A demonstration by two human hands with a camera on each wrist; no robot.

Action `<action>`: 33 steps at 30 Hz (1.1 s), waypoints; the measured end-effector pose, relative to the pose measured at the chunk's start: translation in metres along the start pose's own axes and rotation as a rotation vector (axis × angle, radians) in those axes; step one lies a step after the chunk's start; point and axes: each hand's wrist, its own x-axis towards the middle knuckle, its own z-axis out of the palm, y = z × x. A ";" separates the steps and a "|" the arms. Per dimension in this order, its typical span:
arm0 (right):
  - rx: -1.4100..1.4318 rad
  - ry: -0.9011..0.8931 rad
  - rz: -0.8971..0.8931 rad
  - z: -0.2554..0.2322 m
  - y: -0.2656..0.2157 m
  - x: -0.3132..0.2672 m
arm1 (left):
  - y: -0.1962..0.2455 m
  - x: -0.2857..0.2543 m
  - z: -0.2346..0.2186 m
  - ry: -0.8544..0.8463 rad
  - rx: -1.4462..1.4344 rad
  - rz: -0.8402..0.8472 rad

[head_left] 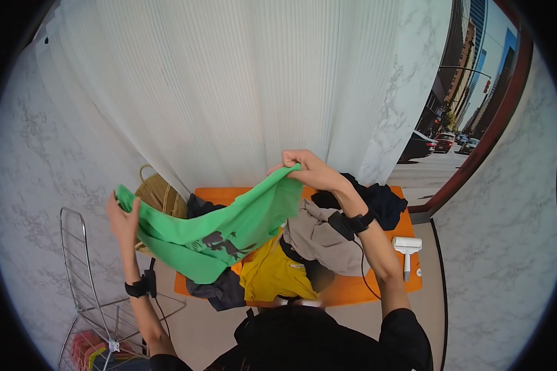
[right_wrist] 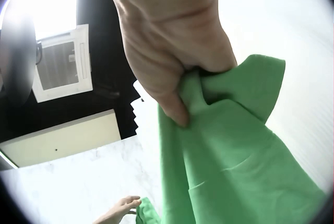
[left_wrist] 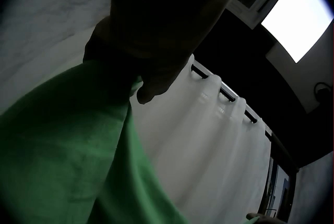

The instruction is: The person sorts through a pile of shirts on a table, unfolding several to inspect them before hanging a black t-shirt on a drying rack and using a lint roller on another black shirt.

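L hand [head_left: 124, 222] & R hand [head_left: 315, 170] each pinch an end of the green top [head_left: 254, 213], held up over the clothes [head_left: 275, 278] on the table [head_left: 346, 295], its middle sagging; prob best to grip firm & pull evenly w/o overstretching, so it all hangs flat

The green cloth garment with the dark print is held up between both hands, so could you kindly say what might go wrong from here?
The green garment sags between the left hand and the right hand, so its low part might catch the dark grey cloth garment below.
The thin black cable at the right wrist could snag on clothes.
The white lint roller, near the orange table's right edge, might be knocked off.
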 end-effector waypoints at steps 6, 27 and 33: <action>-0.273 -0.483 -0.113 0.039 -0.076 0.059 | 0.131 -0.067 0.065 -0.984 -1.070 0.052; 0.432 0.115 0.399 0.098 0.085 -0.049 | 0.189 -0.114 0.086 -0.846 -1.434 -0.429; 0.188 0.195 0.251 0.062 0.084 -0.041 | 0.130 -0.079 0.080 -0.439 -1.344 -0.496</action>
